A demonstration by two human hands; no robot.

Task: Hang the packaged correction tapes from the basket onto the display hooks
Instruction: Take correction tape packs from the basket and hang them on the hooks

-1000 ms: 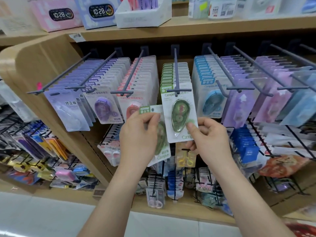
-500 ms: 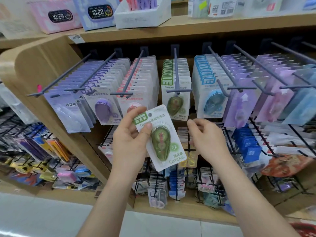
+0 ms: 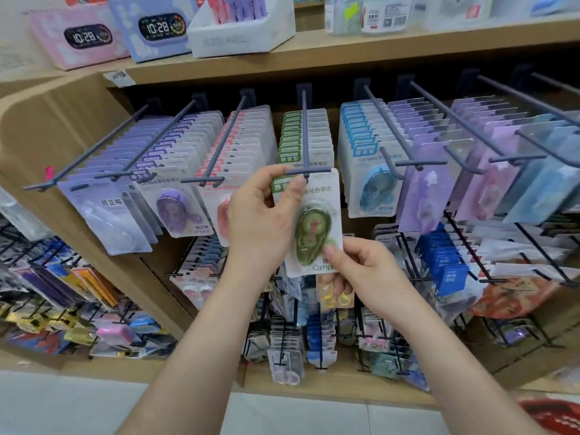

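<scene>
Green correction tape pack (image 3: 314, 224) is at the centre of the frame, its top at the tip of the middle hook (image 3: 303, 133). Your left hand (image 3: 260, 221) pinches its top edge, your right hand (image 3: 361, 271) pinches the bottom corner — keep it level, thread it over the tip, then slide it straight back.

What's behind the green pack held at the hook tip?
Green packs hanging on the same hook; the held pack and left hand cover their lower halves.
</scene>
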